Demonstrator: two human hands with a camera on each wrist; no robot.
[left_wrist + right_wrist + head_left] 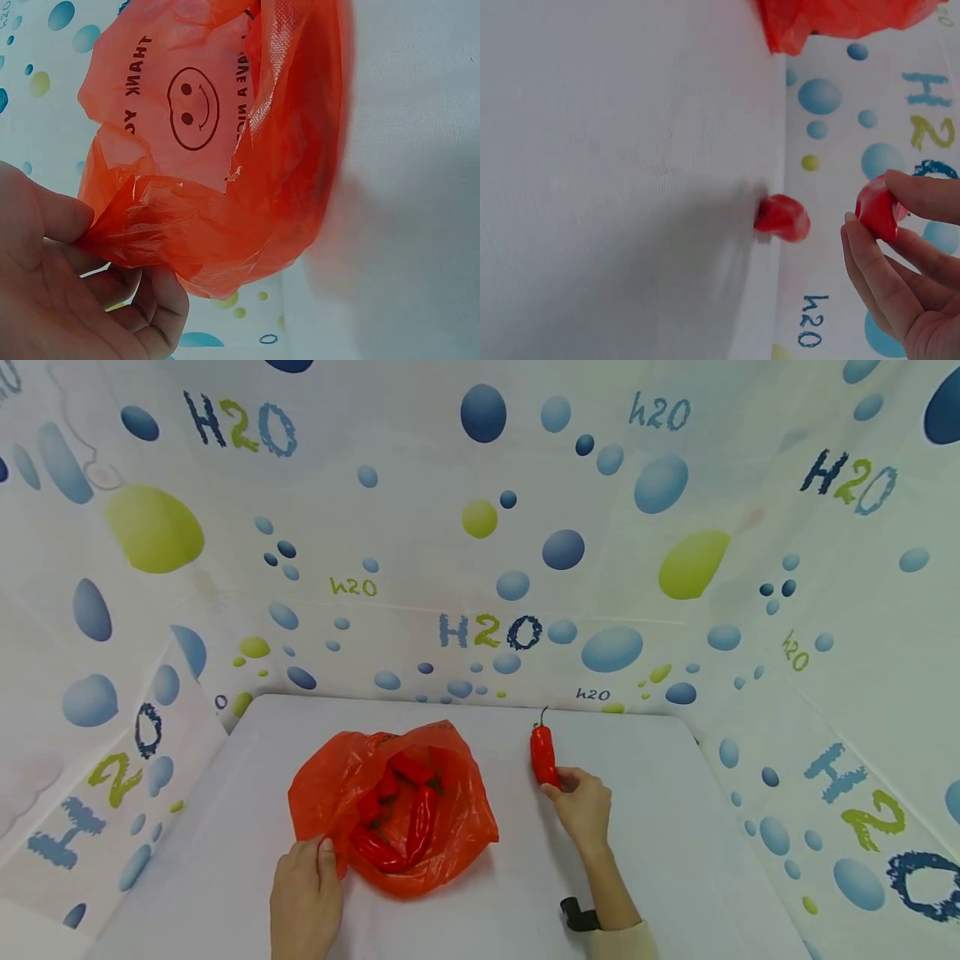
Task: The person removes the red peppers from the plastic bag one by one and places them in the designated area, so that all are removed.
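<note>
An orange-red plastic bag (315,785) stands on the table with its mouth spread open, several red peppers (422,822) inside. My left hand (306,893) pinches the near left edge of the bag between thumb and fingers; the left wrist view shows the gathered plastic (135,225). To the right of the bag, my right hand (583,806) holds a red pepper (543,760) by its lower end, the stem pointing away. In the right wrist view this held pepper (877,210) is raised off the table, and another red pepper (784,217) lies on the surface beyond it.
The white table (675,827) ends at a back edge against a patterned sheet (420,527) with blue and green dots, which also hangs at both sides. A black wrist mount (577,914) sits at my right wrist.
</note>
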